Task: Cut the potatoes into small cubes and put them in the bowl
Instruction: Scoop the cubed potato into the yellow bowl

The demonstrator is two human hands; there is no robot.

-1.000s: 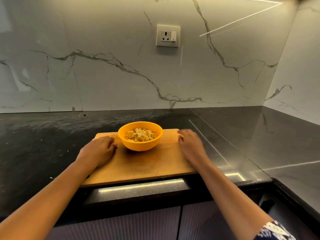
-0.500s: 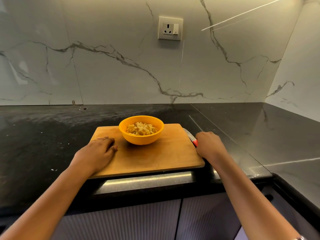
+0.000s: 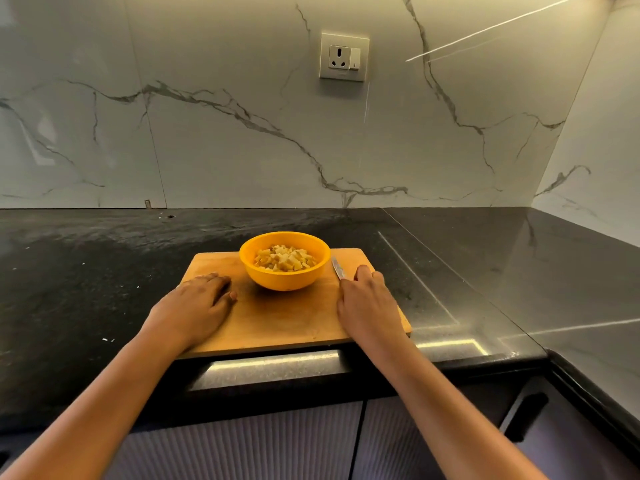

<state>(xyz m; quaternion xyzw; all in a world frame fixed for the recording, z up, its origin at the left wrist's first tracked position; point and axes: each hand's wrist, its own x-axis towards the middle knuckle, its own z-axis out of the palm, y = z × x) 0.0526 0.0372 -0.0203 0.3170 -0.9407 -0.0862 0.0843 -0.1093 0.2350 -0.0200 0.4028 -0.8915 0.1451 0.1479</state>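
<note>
Pointing away from me toward the wall, the knife [image 3: 337, 269] lies lengthwise on the wooden board [image 3: 277, 320], its thin steel blade just right of the round orange bowl [image 3: 284, 281] of pale potato cubes [image 3: 285, 259]. My right hand [image 3: 367, 303] curls over the handle; my left hand [image 3: 197, 304] rests palm-down on the board, fingers relaxed.

Rectangular tan wooden cutting board [image 3: 284, 317]: matt, smooth. Round orange plastic bowl [image 3: 284, 280] at its 12 o'clock: faint sheen. Black stone countertop [image 3: 485, 258]: polished, reflective at 3 o'clock. Grey metal knife [image 3: 337, 268]: dull blade.
</note>
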